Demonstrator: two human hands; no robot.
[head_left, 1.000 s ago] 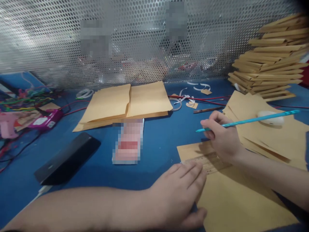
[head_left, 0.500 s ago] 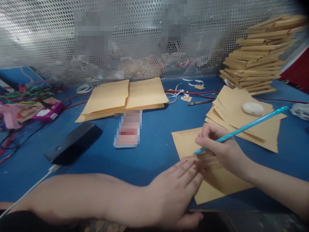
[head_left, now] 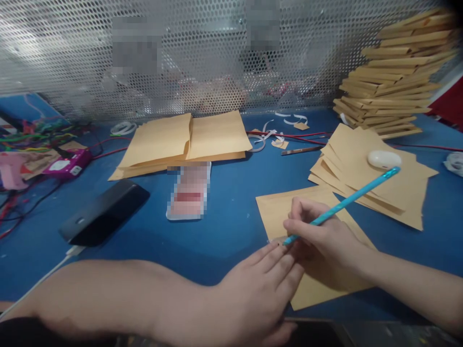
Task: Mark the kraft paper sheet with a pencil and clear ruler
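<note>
My left hand (head_left: 265, 284) lies flat with its fingers stretched out over the left part of a tan paper envelope (head_left: 320, 290). My right hand (head_left: 321, 231) pinches a shiny light-blue pencil (head_left: 347, 201) above the same sheet, tip pointing down and left. That tip is beside the fingertips of my left hand; whether it touches the paper cannot be made out. Under the left fingertips shows the edge of something translucent (head_left: 278, 240), mostly hidden. To the right, a fanned pile of tan envelopes (head_left: 365, 185) carries a white rounded object (head_left: 384, 159).
A tall stack of envelopes (head_left: 392, 91) leans at the back right. More envelopes (head_left: 219, 135) lie at the back, near a phone (head_left: 188, 193). A black box-shaped device (head_left: 104, 212) with a white cable sits left. Behind rises a perforated metal panel (head_left: 202, 58).
My right hand has moved a little left and down with the pencil, bringing its tip closer to my left fingertips. My left hand stays flat. The view has shifted slightly.
</note>
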